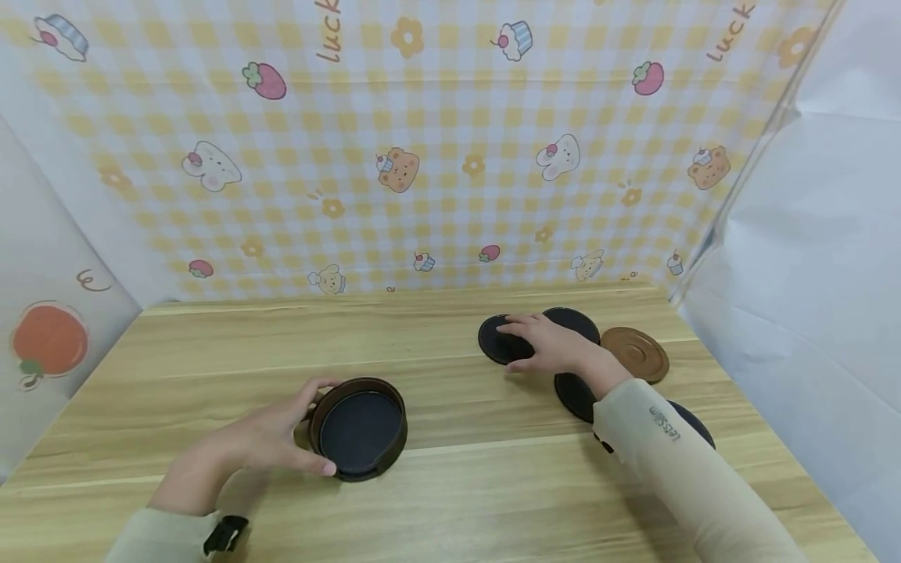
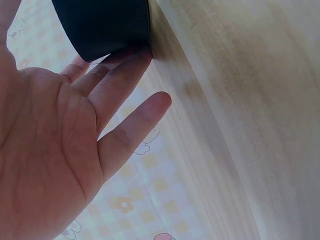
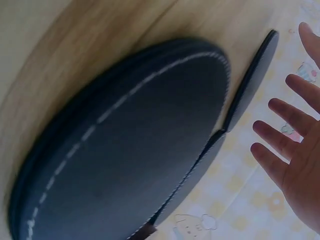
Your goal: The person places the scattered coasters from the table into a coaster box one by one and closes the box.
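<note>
A round dark brown coaster holder (image 1: 400, 438) stands on the table with a black disc-shaped inside. My left hand (image 1: 271, 438) spans its left side, thumb by the front rim and index finger at the back. In the left wrist view the fingers (image 2: 120, 85) are fairly straight, some against the holder's dark wall (image 2: 105, 25), the little finger apart. My right hand (image 1: 552, 344) is spread over a round black coaster (image 1: 490, 340), partly covering it; contact cannot be told. In the right wrist view, its fingers (image 3: 295, 107) are extended with nothing between them.
Around my right forearm lie more black coasters, at the back (image 1: 572, 319), beneath the wrist (image 1: 573, 399) and beyond the sleeve (image 1: 693, 422). A brown round disc with a ringed middle (image 1: 637, 356) lies to the right. A patterned cloth (image 1: 450, 227) backs the wooden table.
</note>
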Tool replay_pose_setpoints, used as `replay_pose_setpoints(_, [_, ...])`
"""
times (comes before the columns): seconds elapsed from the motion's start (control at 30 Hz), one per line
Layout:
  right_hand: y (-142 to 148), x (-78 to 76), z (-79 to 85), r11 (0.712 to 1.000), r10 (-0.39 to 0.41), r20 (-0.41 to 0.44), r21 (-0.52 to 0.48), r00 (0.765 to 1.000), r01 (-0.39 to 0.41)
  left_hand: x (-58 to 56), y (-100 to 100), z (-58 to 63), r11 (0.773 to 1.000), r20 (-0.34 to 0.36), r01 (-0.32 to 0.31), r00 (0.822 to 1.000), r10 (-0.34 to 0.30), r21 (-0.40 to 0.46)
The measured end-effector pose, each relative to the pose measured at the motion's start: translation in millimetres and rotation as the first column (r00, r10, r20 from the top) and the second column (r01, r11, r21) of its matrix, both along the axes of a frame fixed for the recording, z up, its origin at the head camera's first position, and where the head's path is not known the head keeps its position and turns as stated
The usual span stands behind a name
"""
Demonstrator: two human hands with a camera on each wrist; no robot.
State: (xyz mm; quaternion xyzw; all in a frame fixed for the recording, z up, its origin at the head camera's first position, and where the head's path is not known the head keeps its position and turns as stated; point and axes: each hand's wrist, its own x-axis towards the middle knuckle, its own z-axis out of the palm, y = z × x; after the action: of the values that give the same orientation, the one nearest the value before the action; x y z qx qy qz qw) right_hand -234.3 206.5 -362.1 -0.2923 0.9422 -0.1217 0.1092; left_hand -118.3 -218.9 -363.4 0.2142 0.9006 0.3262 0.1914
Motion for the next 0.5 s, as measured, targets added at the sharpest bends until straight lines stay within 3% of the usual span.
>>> replay_pose_setpoints(0.5, [7, -17.3, -6.4, 0.999, -0.047, 0.073, 0.004, 0.996, 0.046, -0.2, 0, 0.8, 1.0, -0.019, 0.017, 1.0, -0.017, -0.003])
